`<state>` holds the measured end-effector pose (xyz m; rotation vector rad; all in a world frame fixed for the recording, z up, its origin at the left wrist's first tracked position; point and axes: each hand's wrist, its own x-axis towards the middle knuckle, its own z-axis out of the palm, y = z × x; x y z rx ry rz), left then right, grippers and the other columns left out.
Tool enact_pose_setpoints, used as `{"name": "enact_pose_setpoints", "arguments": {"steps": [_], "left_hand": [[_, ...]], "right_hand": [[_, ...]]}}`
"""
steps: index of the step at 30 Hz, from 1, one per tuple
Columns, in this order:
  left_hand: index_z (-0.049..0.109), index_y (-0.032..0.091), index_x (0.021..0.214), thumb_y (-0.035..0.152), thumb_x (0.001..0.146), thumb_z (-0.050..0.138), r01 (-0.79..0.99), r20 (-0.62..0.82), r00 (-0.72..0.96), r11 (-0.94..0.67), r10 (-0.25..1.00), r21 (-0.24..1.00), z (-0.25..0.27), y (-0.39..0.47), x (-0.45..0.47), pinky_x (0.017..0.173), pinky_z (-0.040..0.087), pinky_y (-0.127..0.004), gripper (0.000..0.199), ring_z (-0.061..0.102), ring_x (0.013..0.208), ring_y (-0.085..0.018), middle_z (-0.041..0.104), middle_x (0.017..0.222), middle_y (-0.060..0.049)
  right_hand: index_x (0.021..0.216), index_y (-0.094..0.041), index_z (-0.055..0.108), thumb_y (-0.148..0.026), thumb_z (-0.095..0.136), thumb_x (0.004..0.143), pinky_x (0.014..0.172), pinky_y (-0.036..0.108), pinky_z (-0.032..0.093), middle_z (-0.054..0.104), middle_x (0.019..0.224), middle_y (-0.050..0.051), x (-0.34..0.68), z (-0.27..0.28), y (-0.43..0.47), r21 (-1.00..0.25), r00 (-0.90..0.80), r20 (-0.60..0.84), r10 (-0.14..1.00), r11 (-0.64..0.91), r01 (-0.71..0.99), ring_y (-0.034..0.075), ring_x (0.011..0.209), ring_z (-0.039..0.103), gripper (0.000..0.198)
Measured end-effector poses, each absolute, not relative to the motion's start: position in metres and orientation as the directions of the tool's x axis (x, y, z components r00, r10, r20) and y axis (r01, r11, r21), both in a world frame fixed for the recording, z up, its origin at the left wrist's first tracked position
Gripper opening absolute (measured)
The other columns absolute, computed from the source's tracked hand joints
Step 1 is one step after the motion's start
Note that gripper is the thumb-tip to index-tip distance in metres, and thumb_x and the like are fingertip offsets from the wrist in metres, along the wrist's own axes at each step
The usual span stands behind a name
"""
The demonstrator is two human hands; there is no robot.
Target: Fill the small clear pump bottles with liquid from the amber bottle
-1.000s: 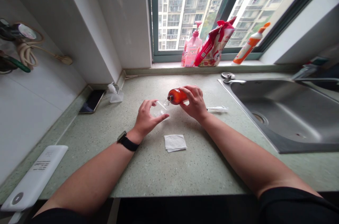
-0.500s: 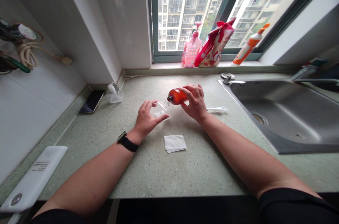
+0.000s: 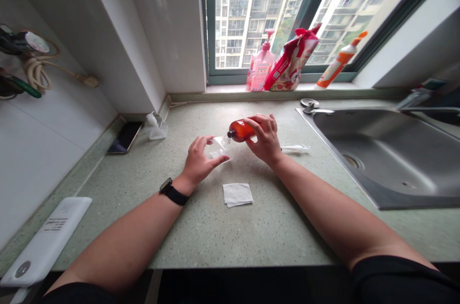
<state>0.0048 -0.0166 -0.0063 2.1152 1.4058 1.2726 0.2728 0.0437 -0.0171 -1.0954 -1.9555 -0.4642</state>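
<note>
My left hand (image 3: 200,159) is closed around a clear, tilted plastic bottle (image 3: 218,147), thumb on the near side and fingers on the far side. The bottle's threaded neck faces up and to the right. In my right hand (image 3: 265,137) lies an orange-red bottle (image 3: 241,130), tipped on its side with its dark mouth right at the clear bottle's neck. Whether liquid is flowing between them is too small to tell. A folded white tissue (image 3: 237,194) lies on the counter in front of my hands. Behind my right wrist rests a thin white-and-clear item (image 3: 296,149), partly hidden.
A steel sink (image 3: 395,155) is set into the counter at right. A phone (image 3: 124,137), a clear container with a white pump (image 3: 157,130) and a white power bank (image 3: 50,239) lie at left. A pink pump bottle (image 3: 260,70), red bag (image 3: 295,62) and orange-white bottle (image 3: 338,64) line the windowsill.
</note>
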Motion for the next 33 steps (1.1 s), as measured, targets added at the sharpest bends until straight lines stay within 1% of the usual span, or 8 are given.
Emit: {"name": "enact_pose_setpoints", "arguments": {"steps": [5, 10, 18, 26, 31, 33], "left_hand": [[0.066, 0.023, 0.127, 0.059, 0.075, 0.097, 0.589, 0.503, 0.132, -0.475, 0.854, 0.653, -0.0062, -0.0169, 0.0049, 0.102, 0.057, -0.047, 0.070, 0.071, 0.108, -0.029, 0.072, 0.115, -0.008], [0.066, 0.024, 0.127, 0.060, 0.075, 0.096, 0.590, 0.504, 0.134, -0.477, 0.853, 0.651, -0.0064, -0.0166, 0.0045, 0.103, 0.057, -0.047, 0.070, 0.072, 0.108, -0.029, 0.073, 0.115, -0.008], [0.066, 0.023, 0.128, 0.061, 0.075, 0.096, 0.589, 0.498, 0.135, -0.473, 0.857, 0.655, -0.0072, -0.0161, 0.0050, 0.103, 0.057, -0.047, 0.071, 0.072, 0.109, -0.029, 0.073, 0.116, -0.008], [0.066, 0.023, 0.128, 0.062, 0.075, 0.096, 0.588, 0.499, 0.135, -0.474, 0.856, 0.655, -0.0075, -0.0158, 0.0042, 0.103, 0.057, -0.047, 0.072, 0.072, 0.110, -0.029, 0.073, 0.117, -0.008], [0.066, 0.023, 0.128, 0.062, 0.074, 0.096, 0.587, 0.496, 0.136, -0.474, 0.857, 0.657, -0.0078, -0.0153, 0.0043, 0.103, 0.058, -0.047, 0.073, 0.072, 0.110, -0.029, 0.073, 0.117, -0.009], [0.066, 0.024, 0.129, 0.062, 0.074, 0.096, 0.589, 0.494, 0.135, -0.471, 0.859, 0.657, -0.0084, -0.0150, 0.0042, 0.102, 0.058, -0.048, 0.073, 0.072, 0.110, -0.030, 0.073, 0.117, -0.008]], "right_hand": [[0.151, -0.037, 0.052, -0.015, 0.070, 0.089, 0.130, 0.068, 0.031, 0.062, 0.139, 0.009, 0.2721, -0.0158, 0.0425, -0.074, -0.278, 0.805, 0.524, 0.553, 0.830, 0.035, 0.139, 0.055, 0.068], [0.154, -0.040, 0.050, -0.014, 0.071, 0.087, 0.130, 0.069, 0.030, 0.061, 0.141, 0.008, 0.2717, -0.0155, 0.0416, -0.100, -0.267, 0.792, 0.549, 0.547, 0.831, 0.036, 0.141, 0.054, 0.075], [0.150, -0.037, 0.052, -0.014, 0.070, 0.089, 0.130, 0.070, 0.031, 0.062, 0.138, 0.009, 0.2713, -0.0135, 0.0412, -0.069, -0.280, 0.808, 0.519, 0.556, 0.829, 0.035, 0.137, 0.057, 0.067], [0.152, -0.040, 0.048, -0.014, 0.072, 0.087, 0.130, 0.071, 0.032, 0.061, 0.139, 0.009, 0.2706, -0.0135, 0.0405, -0.078, -0.272, 0.793, 0.545, 0.535, 0.841, 0.036, 0.138, 0.056, 0.074], [0.152, -0.041, 0.048, -0.014, 0.072, 0.089, 0.131, 0.070, 0.032, 0.061, 0.138, 0.008, 0.2696, -0.0127, 0.0397, -0.078, -0.264, 0.807, 0.528, 0.539, 0.838, 0.036, 0.138, 0.057, 0.072], [0.153, -0.042, 0.048, -0.013, 0.072, 0.088, 0.131, 0.069, 0.031, 0.061, 0.139, 0.008, 0.2700, -0.0129, 0.0399, -0.085, -0.265, 0.804, 0.533, 0.543, 0.836, 0.035, 0.138, 0.057, 0.074]]}}
